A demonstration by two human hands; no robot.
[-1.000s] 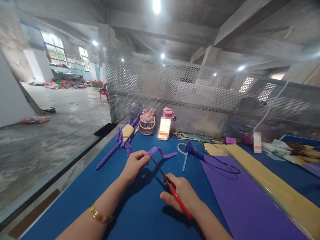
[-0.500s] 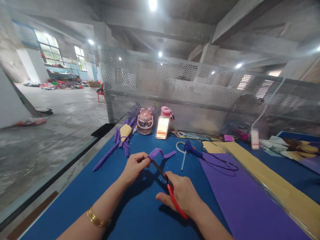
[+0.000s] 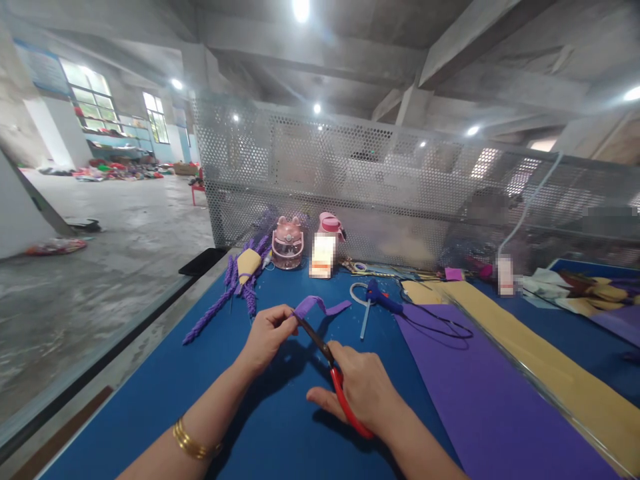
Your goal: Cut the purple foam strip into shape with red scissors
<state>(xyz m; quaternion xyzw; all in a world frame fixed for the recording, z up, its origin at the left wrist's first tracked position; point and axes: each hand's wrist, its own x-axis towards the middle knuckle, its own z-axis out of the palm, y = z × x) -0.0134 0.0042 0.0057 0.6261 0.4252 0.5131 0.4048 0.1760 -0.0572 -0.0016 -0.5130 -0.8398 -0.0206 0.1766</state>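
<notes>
My left hand (image 3: pixel 267 332) pinches one end of a purple foam strip (image 3: pixel 320 307) that curls up and away over the blue table (image 3: pixel 280 427). In my right hand (image 3: pixel 363 387) are red-handled scissors (image 3: pixel 333 377), fingers closed round the handles. The dark blades point up-left and meet the strip right beside my left fingertips. A gold bangle sits on my left wrist.
A large purple foam sheet (image 3: pixel 480 400) and a yellow sheet (image 3: pixel 545 373) lie to the right. A blue glue gun (image 3: pixel 383 301) with its cord lies behind the strip. Purple foam stems (image 3: pixel 225 297), a pink bottle (image 3: pixel 287 243) and a perforated metal screen (image 3: pixel 400 193) stand at the back.
Both hands and the scissors stay together on the strip; the scissors have edged slightly up-left toward my left fingers. The camera has drifted a little.
</notes>
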